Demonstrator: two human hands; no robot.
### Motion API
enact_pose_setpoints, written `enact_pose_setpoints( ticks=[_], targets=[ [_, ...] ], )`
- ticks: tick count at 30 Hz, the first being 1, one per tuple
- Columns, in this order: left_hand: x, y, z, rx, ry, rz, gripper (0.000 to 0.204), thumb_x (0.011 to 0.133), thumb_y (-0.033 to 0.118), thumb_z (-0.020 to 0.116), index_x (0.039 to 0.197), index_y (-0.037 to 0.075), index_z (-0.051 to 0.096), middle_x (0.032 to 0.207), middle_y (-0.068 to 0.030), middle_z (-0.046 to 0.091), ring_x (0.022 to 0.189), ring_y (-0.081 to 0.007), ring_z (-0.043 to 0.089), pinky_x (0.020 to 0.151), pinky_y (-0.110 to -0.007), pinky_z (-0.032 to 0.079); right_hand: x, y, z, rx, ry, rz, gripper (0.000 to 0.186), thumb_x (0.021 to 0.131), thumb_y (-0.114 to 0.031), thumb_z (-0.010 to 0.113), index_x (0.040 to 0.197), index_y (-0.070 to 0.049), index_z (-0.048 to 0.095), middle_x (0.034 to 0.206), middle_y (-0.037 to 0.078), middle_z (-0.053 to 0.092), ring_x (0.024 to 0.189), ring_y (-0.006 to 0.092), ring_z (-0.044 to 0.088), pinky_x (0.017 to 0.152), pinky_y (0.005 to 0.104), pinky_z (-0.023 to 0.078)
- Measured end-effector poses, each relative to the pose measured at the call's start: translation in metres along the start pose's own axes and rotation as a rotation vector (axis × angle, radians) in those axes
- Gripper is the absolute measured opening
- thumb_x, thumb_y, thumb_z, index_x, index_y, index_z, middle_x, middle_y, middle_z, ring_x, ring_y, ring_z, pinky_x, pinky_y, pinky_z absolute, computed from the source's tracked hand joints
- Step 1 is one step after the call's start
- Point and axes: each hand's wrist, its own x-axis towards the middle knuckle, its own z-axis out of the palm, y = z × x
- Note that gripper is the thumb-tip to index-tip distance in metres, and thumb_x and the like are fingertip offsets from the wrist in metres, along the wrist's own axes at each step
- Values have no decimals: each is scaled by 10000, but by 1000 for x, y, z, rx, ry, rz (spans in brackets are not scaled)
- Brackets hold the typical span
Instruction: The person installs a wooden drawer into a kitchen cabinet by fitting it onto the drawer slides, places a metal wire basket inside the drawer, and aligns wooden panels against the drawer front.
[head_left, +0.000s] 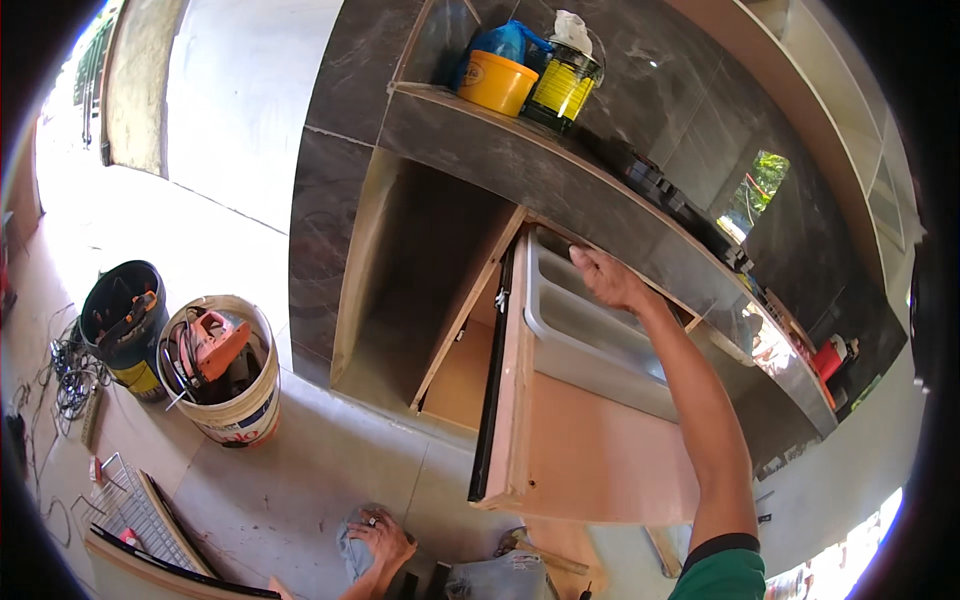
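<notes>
A pale wooden drawer [600, 440] is pulled out of the cabinet, with a black slide rail [492, 400] along its left side. At the drawer's inner end sits a grey plastic tray [590, 345] divided into compartments. My right hand [608, 280] reaches over the drawer, its fingers curled down onto the tray near a divider; the fingertips are partly hidden. Low in the view, my left hand [380, 540] rests on my denim-covered knee [357, 555], fingers spread and holding nothing.
A white bucket [235, 405] with an orange power tool and a black bucket [125, 330] stand at left. A wire rack [150, 520] and a wooden-handled tool [545, 553] lie on the floor. Above, the counter [480, 150] bears a yellow tub [497, 84] and a can [565, 90].
</notes>
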Motion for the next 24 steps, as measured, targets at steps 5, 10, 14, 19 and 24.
enact_pose_setpoints(
  ticks=[5,10,14,19,24],
  targets=[
    [1,3,-8,3,-26,23,1106,656,583,687,1434,-58,233,1444,-395,195,1221,-702,199,910,-765,193,21,22,8,-282,-76,255,781,942,-610,233,1314,31,480,1386,248,430,1338,386,333,1129,417,227],
    [1,-1,-2,15,-5,26,1093,665,597,674,1434,-51,245,1440,-403,194,1218,-706,200,907,-760,202,21,5,8,-300,-125,328,873,912,-678,211,1264,57,523,1388,280,405,1349,389,310,1137,409,206],
    [-1,2,-4,12,47,28,1091,664,618,663,1437,-35,255,1437,-400,204,1214,-706,206,901,-754,217,14,6,4,-248,-131,347,880,912,-678,233,1186,86,571,1277,312,498,1253,414,435,1073,408,323],
    [-3,0,-9,40,-9,30,1093,657,629,656,1433,-35,265,1441,-389,209,1215,-700,214,908,-746,224,3,21,13,-227,-37,178,766,952,-611,296,919,69,648,841,284,633,826,411,634,746,443,476],
    [-3,2,-8,48,-36,34,1097,659,633,646,1425,-51,260,1441,-386,208,1220,-685,230,901,-740,235,-22,6,-7,-19,-33,214,651,983,-532,284,1057,28,609,1029,244,631,1008,389,590,873,425,450]
  ],
)
